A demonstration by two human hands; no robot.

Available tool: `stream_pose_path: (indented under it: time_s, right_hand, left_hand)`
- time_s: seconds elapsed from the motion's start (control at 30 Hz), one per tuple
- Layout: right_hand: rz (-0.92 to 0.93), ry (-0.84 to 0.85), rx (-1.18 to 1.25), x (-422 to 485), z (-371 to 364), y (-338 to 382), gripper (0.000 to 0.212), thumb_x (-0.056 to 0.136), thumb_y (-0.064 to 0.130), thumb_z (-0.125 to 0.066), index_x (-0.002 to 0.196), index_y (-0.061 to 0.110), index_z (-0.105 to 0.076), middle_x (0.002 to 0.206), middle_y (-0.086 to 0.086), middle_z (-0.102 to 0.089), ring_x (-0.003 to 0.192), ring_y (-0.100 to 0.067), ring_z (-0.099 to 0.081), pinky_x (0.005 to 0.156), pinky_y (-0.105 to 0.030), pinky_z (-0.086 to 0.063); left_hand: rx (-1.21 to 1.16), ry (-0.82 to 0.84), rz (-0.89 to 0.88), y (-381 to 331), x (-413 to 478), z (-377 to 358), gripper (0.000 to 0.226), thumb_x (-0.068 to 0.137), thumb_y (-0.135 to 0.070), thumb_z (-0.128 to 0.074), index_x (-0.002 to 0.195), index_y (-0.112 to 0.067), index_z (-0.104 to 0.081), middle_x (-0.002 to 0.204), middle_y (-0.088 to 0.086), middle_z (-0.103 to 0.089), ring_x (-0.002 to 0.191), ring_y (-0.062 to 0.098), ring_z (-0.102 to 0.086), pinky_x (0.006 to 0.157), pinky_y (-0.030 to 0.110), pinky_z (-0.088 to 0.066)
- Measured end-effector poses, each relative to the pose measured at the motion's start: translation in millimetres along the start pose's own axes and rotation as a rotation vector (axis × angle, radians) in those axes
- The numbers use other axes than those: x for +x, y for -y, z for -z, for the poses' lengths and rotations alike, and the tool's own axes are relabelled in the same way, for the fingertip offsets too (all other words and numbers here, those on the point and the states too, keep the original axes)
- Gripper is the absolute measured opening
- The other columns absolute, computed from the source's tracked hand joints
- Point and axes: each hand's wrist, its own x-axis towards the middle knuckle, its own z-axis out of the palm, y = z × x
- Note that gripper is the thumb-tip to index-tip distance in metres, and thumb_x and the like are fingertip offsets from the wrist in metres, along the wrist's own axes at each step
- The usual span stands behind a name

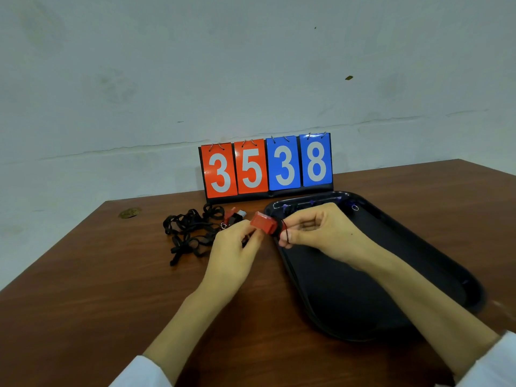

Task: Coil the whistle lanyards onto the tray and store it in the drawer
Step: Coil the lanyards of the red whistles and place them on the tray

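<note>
Our left hand (pixel 231 247) grips the whistle (pixel 264 223), our right hand (pixel 315 230) pinches its cord (pixel 286 231); if those fingers (pixel 293 238) slacken, it may uncoil short of the tray (pixel 363 275)

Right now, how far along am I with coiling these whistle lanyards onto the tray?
Early on. Purple pieces at the far end of the tray may be a finished set; too small to tell. In hand: left hand holds a red whistle, right hand pinches its cord. Left: the tangled lanyards and second whistle on the table, then storing the tray; no drawer shows.
</note>
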Motion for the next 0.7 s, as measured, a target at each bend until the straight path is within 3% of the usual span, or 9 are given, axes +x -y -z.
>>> stream_pose_path:
  time_s: [0.1, 0.23, 0.3, 0.4, 0.53, 0.7]
  right_hand:
    - [0.006, -0.089, 0.048, 0, 0, 1, 0.016, 0.081, 0.002, -0.064, 0.089, 0.014, -0.069, 0.074, 0.006, -0.072, 0.073, -0.006, -0.069, 0.07, -0.015, -0.053]
    - [-0.033, -0.295, 0.042, 2, 3, -3, 0.016, 0.08, 0.006, -0.066, 0.09, 0.019, -0.069, 0.072, 0.01, -0.071, 0.073, -0.004, -0.069, 0.068, -0.014, -0.053]
    - [-0.061, -0.365, -0.051, 3, 2, -7, 0.016, 0.081, 0.01, -0.067, 0.087, 0.024, -0.068, 0.076, 0.01, -0.071, 0.074, -0.003, -0.068, 0.072, -0.016, -0.054]
    - [-0.085, -0.419, -0.329, 3, 0, -13, 0.015, 0.083, 0.017, -0.067, 0.097, 0.022, -0.069, 0.08, 0.015, -0.065, 0.077, 0.002, -0.061, 0.077, -0.014, -0.048]
    - [-0.075, -0.307, -0.651, 2, 1, -18, 0.021, 0.086, 0.024, -0.063, 0.107, 0.021, -0.067, 0.092, 0.009, -0.066, 0.08, 0.001, -0.053, 0.079, -0.014, -0.04]
    - [-0.079, -0.055, -0.764, 4, 3, -17, 0.023, 0.087, 0.023, -0.062, 0.109, 0.022, -0.066, 0.097, 0.004, -0.068, 0.089, -0.009, -0.059, 0.089, -0.025, -0.048]
  left_hand:
    - [0.038, 0.021, -0.095, -2, -6, -5, 0.025, 0.095, -0.027, -0.048, 0.071, -0.029, -0.056, 0.061, -0.01, -0.052, 0.059, 0.006, -0.051, 0.054, 0.018, -0.036]
    - [0.169, 0.088, -0.163, 1, -10, -13, 0.025, 0.097, -0.037, -0.041, 0.099, -0.023, -0.062, 0.063, -0.012, -0.052, 0.062, 0.006, -0.054, 0.056, 0.022, -0.04]
    - [0.196, 0.101, -0.151, 1, -10, -14, 0.027, 0.097, -0.038, -0.041, 0.107, -0.024, -0.061, 0.065, -0.013, -0.054, 0.063, 0.005, -0.054, 0.058, 0.022, -0.04]
    - [0.266, 0.092, -0.167, 3, -9, -14, 0.028, 0.096, -0.038, -0.044, 0.101, -0.02, -0.064, 0.075, -0.008, -0.064, 0.071, 0.006, -0.058, 0.064, 0.026, -0.044]
    - [0.316, 0.044, -0.191, 4, -7, -10, 0.036, 0.091, -0.05, -0.04, 0.086, -0.023, -0.064, 0.072, -0.01, -0.061, 0.068, 0.005, -0.056, 0.062, 0.025, -0.047]
    - [0.341, -0.023, -0.236, 5, -6, -5, 0.034, 0.086, -0.052, -0.047, 0.082, -0.023, -0.065, 0.071, -0.011, -0.061, 0.065, 0.005, -0.055, 0.058, 0.024, -0.048]
